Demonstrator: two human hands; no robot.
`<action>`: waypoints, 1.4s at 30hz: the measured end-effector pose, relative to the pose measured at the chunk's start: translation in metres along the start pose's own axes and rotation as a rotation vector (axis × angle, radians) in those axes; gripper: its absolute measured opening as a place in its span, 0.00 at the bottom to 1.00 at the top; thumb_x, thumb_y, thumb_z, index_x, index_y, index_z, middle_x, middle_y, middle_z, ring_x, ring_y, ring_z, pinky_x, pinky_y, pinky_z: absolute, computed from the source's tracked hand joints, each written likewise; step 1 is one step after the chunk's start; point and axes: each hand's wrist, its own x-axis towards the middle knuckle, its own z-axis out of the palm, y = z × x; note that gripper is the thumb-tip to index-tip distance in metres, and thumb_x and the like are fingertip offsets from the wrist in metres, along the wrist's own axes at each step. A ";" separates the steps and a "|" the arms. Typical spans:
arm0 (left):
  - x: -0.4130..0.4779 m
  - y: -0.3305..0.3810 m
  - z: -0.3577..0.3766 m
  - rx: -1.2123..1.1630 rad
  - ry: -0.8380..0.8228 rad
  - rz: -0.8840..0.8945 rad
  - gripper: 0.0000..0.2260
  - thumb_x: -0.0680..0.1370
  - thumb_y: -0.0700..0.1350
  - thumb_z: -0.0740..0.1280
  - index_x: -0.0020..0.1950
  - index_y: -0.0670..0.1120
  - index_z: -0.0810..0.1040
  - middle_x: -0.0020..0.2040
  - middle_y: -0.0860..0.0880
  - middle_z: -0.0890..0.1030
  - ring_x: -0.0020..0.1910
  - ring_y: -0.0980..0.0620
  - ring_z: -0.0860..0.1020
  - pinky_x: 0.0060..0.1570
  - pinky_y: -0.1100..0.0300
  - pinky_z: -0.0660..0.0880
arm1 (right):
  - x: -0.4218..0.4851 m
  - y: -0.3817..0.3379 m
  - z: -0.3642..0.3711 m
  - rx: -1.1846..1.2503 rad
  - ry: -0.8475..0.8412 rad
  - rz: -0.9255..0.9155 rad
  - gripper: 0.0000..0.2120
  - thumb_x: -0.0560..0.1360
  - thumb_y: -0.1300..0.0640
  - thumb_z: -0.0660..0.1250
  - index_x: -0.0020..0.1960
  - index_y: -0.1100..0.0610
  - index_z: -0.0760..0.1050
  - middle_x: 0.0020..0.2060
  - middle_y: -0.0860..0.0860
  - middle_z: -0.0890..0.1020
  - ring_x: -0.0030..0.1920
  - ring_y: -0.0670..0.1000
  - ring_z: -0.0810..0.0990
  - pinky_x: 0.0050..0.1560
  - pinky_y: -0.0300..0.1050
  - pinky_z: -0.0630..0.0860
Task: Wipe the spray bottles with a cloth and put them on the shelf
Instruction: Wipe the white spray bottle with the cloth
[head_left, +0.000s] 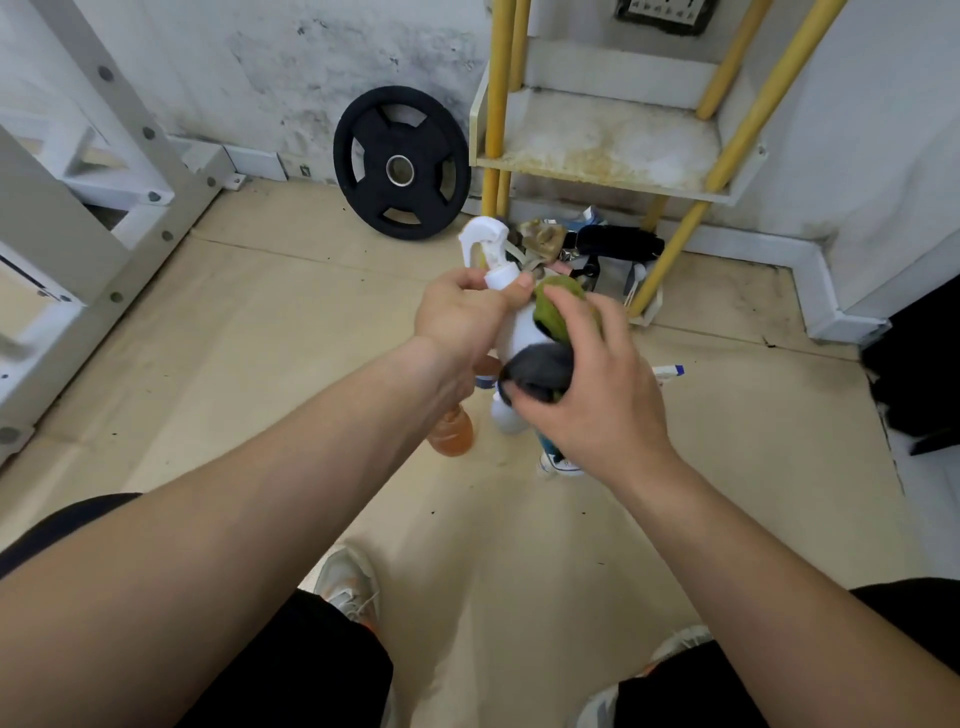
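White spray bottle (521, 332) at frame centre, held above floor, trigger head pointing up-left, body plain white. Left hand (462, 318) grips its neck. Right hand (597, 395) wraps green-and-grey cloth (557, 307) round body. One orange bottle (453, 432) on floor below. Other bottles half hidden: labels unreadable, count unclear. One yellow-posted shelf (597, 150) upper right. One black weight plate (401, 163) leaning on wall.

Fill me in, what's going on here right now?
A person is wiping a white spray bottle in mid-air over the floor. The left hand grips it at the neck just below the trigger head, and the right hand holds a green and dark cloth against its body. An orange bottle lies on the floor beneath. The yellow-posted shelf stands ahead, and no bottle shows on its visible tier.
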 end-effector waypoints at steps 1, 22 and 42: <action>0.003 0.002 -0.003 -0.013 0.014 -0.001 0.17 0.75 0.49 0.76 0.57 0.40 0.77 0.53 0.39 0.85 0.41 0.43 0.82 0.34 0.45 0.82 | -0.006 0.003 0.005 -0.044 -0.013 0.001 0.45 0.66 0.42 0.78 0.78 0.45 0.61 0.69 0.49 0.68 0.61 0.57 0.77 0.53 0.51 0.77; -0.003 0.025 -0.022 0.047 -0.457 0.167 0.11 0.82 0.48 0.65 0.63 0.51 0.79 0.53 0.50 0.82 0.51 0.51 0.79 0.51 0.55 0.78 | 0.016 0.019 -0.013 0.770 -0.122 0.233 0.48 0.55 0.44 0.84 0.71 0.43 0.68 0.67 0.45 0.76 0.67 0.49 0.77 0.63 0.56 0.80; -0.011 0.006 -0.002 0.028 -0.251 0.027 0.03 0.79 0.46 0.69 0.48 0.47 0.82 0.38 0.49 0.83 0.37 0.49 0.81 0.37 0.54 0.81 | 0.024 0.007 -0.009 0.605 -0.004 0.349 0.39 0.62 0.35 0.77 0.69 0.46 0.72 0.63 0.42 0.79 0.61 0.44 0.79 0.63 0.52 0.79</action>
